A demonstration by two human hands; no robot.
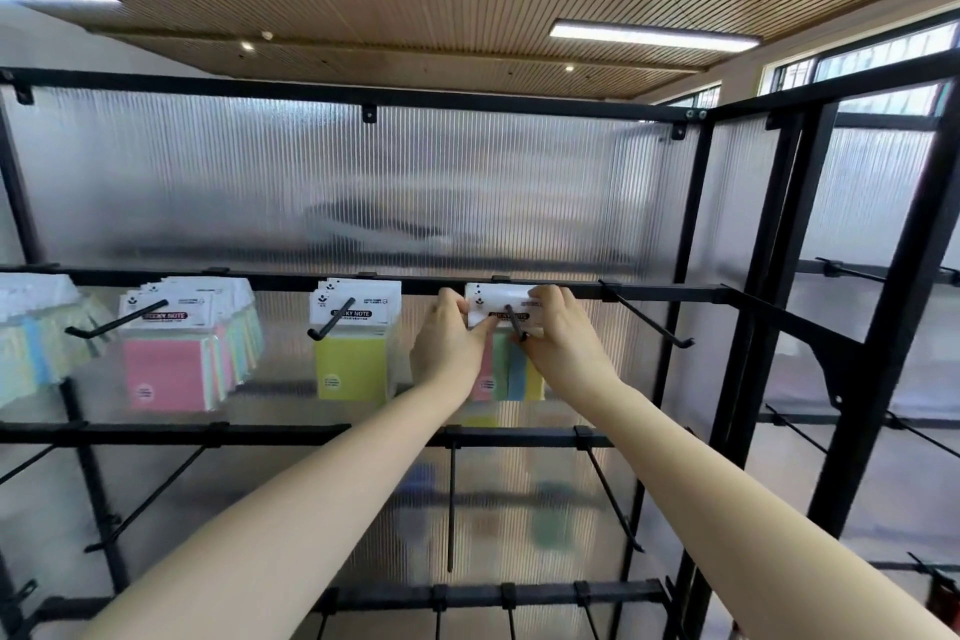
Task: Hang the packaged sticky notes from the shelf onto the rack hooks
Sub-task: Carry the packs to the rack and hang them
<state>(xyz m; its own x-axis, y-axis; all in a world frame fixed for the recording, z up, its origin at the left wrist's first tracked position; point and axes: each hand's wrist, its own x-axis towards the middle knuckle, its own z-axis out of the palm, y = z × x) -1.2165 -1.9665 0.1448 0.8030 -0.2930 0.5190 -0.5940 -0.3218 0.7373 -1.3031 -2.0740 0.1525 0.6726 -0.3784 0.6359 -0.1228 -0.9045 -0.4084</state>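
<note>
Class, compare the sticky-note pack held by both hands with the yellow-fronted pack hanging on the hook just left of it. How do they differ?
The held pack shows several narrow coloured strips; the yellow-fronted pack shows one yellow block. The held pack is gripped at its header card by the left hand and right hand; the yellow-fronted pack hangs untouched. Both carry white "STICKY NOTE" headers.

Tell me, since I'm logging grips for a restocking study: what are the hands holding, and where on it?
Both hands hold one pack of sticky notes by its white header card: left hand at the left edge, right hand at the right, over a hook.
</note>
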